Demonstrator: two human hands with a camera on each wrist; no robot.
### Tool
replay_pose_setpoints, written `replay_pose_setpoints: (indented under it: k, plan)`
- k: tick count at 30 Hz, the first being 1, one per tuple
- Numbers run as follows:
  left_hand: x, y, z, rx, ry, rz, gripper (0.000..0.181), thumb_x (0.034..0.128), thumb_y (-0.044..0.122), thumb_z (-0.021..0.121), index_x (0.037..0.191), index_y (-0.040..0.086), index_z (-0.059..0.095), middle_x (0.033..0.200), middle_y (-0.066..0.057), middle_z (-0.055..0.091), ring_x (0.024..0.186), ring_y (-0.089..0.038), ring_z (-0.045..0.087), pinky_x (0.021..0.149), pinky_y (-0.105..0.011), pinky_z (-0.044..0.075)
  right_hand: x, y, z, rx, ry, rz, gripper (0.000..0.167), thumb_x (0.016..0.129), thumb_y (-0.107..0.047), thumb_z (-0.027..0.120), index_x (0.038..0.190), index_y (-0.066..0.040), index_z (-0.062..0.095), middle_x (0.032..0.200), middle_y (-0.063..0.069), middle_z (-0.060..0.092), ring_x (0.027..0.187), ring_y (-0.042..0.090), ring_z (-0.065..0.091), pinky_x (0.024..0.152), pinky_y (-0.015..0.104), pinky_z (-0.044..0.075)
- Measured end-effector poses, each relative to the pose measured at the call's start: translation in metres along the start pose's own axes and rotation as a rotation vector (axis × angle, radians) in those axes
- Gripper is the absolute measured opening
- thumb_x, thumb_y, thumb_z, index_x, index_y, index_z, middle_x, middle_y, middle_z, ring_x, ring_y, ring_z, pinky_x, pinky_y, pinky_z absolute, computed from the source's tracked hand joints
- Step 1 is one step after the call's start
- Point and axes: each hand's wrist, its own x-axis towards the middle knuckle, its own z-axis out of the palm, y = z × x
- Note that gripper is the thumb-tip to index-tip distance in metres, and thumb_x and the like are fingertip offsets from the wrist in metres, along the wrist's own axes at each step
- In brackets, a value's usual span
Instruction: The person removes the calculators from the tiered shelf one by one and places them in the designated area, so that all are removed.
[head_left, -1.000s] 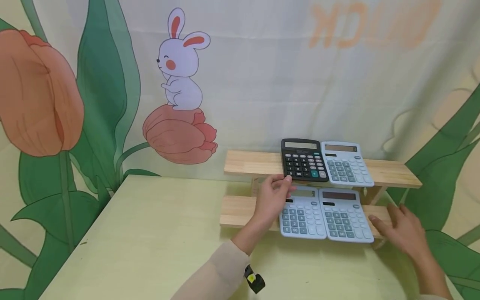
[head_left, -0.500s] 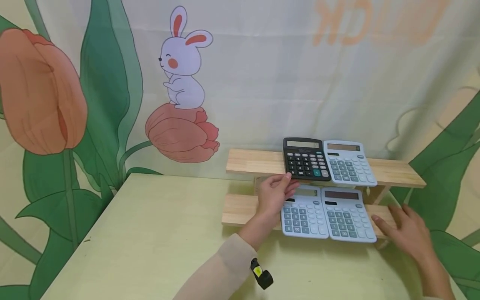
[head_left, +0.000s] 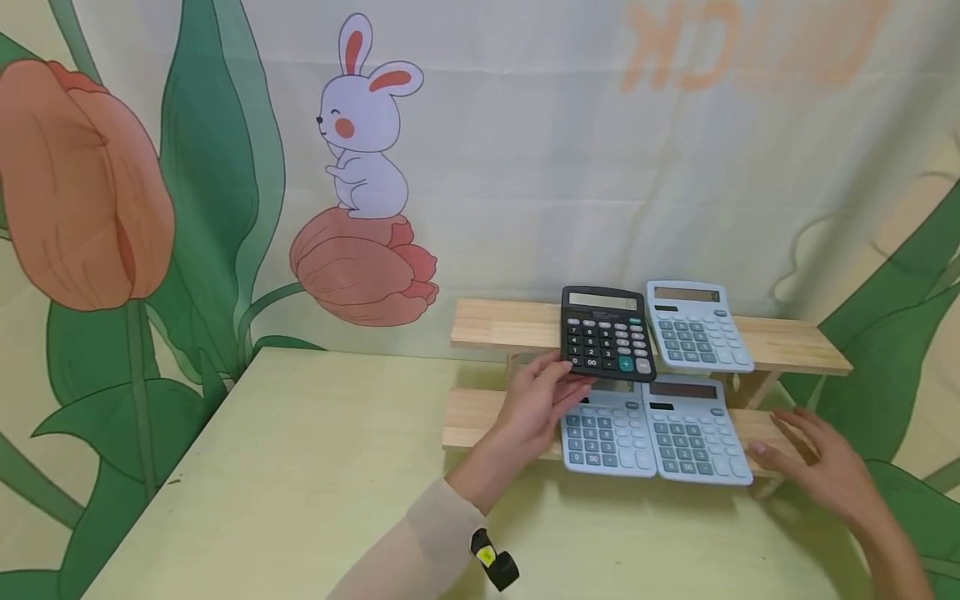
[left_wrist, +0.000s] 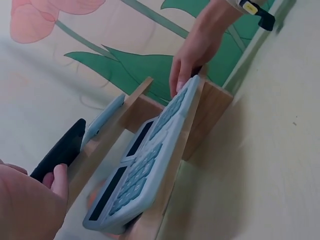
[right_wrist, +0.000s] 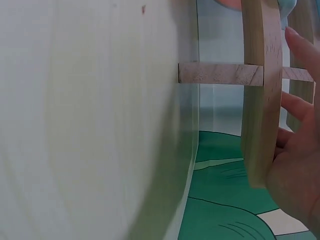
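Left hand: I see the left hand (head_left: 528, 400) pinching the black calculator (head_left: 606, 333) at its near left corner, thumb on top by the 0 key, fingers underneath.
Black calculator: at the front of the upper shelf (head_left: 510, 323), its near edge jutting past the board and, seen from the head, covering part of the lower-left light-blue calculator's (head_left: 607, 437) display. Whether its far end rests on wood I can't tell.
Upper light-blue calculator (head_left: 699, 327): just to the right on the same shelf, a thin gap between.
Right hand: the right hand (head_left: 828, 467) holds no calculator; its fingers are spread at the right end of the lower shelf (head_left: 472, 417), thumb close to the lower-right light-blue calculator (head_left: 699, 433).
Corner grip: one corner leaves the far right side free to dip, I'd judge, so a firm pinch and a level wrist matter.
Gap between tiers: lift clear of the lower display before shifting sideways, lest the casing scrape it.
Stand: a light steadying touch from the right hand seems wise.
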Motion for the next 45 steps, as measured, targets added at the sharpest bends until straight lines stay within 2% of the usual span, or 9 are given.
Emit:
replay_pose_setpoints:
  k: [6,9,12,15,19,24,29,35,45]
  plan:
    - [-0.001,0.008,-0.001,0.029,0.002,-0.001,0.042,0.1064,0.019,0.067,0.141,-0.002,0.056,0.126,-0.019,0.068,0.106,-0.027,0.072,0.095,-0.032,0.061,-0.002,0.004,-0.004,-0.020,-0.028,-0.063,0.080,0.102,-0.041,0.070,0.161,0.002,0.037,0.164,0.045,0.013,0.143,0.074,0.015,0.103,0.089,0.017]
    - [0.001,0.008,-0.001,0.077,0.031,-0.013,0.045,0.1038,0.023,0.072,0.139,-0.002,0.059,0.120,-0.016,0.073,0.101,-0.024,0.075,0.090,-0.030,0.062,-0.004,0.006,-0.006,0.005,-0.069,-0.064,0.081,0.101,-0.038,0.073,0.163,0.000,0.036,0.166,0.043,0.007,0.146,0.073,0.009,0.105,0.090,0.014]
    - [0.004,0.007,-0.003,0.131,0.025,-0.009,0.042,0.1031,0.022,0.073,0.136,-0.001,0.063,0.116,-0.013,0.076,0.097,-0.021,0.076,0.085,-0.027,0.063,-0.005,0.007,-0.006,0.019,-0.103,-0.045,0.083,0.102,-0.039,0.073,0.165,-0.003,0.032,0.169,0.040,0.001,0.148,0.070,0.002,0.105,0.090,0.012]
    - [0.005,0.007,-0.008,0.167,-0.010,-0.004,0.036,0.1029,0.020,0.073,0.134,0.002,0.067,0.116,-0.012,0.076,0.095,-0.019,0.075,0.082,-0.025,0.062,-0.005,0.008,-0.005,0.001,-0.109,-0.054,0.084,0.102,-0.040,0.071,0.166,-0.005,0.030,0.170,0.038,0.001,0.151,0.067,-0.002,0.105,0.090,0.012]
    - [0.006,0.010,-0.014,0.189,-0.079,0.000,0.037,0.1027,0.014,0.072,0.138,0.003,0.065,0.120,-0.012,0.074,0.096,-0.019,0.074,0.087,-0.030,0.063,-0.003,0.008,-0.004,-0.092,-0.087,-0.108,0.081,0.103,-0.042,0.069,0.165,-0.003,0.032,0.168,0.039,0.008,0.152,0.066,0.003,0.104,0.090,0.016]
    - [0.003,0.012,-0.019,0.187,-0.198,-0.022,0.041,0.1040,0.007,0.068,0.143,-0.001,0.059,0.129,-0.016,0.069,0.111,-0.025,0.072,0.096,-0.035,0.061,-0.008,0.010,-0.003,-0.242,-0.015,-0.164,0.077,0.101,-0.043,0.070,0.157,0.003,0.045,0.161,0.043,0.025,0.142,0.071,0.023,0.098,0.086,0.028]
    - [-0.004,0.020,-0.029,0.202,-0.297,-0.025,0.041,0.1062,0.003,0.063,0.145,-0.004,0.055,0.136,-0.020,0.063,0.120,-0.029,0.068,0.101,-0.038,0.058,-0.010,0.009,0.002,-0.265,0.003,-0.221,0.076,0.101,-0.041,0.070,0.159,0.000,0.044,0.159,0.043,0.030,0.141,0.071,0.026,0.099,0.084,0.029]
    - [-0.019,0.032,-0.037,0.237,-0.323,-0.044,0.044,0.1050,0.003,0.065,0.147,0.000,0.053,0.135,-0.019,0.064,0.118,-0.028,0.069,0.100,-0.039,0.059,-0.011,0.010,0.005,-0.215,0.035,-0.276,0.074,0.099,-0.034,0.073,0.159,-0.001,0.044,0.159,0.043,0.031,0.138,0.072,0.029,0.099,0.085,0.028]
    - [-0.031,0.046,-0.046,0.271,-0.345,-0.023,0.048,0.1047,0.000,0.063,0.150,-0.002,0.048,0.139,-0.022,0.061,0.116,-0.026,0.069,0.104,-0.044,0.057,-0.011,0.012,0.005,-0.221,0.043,-0.261,0.075,0.099,-0.035,0.073,0.159,-0.001,0.043,0.162,0.041,0.028,0.141,0.070,0.027,0.101,0.085,0.026]
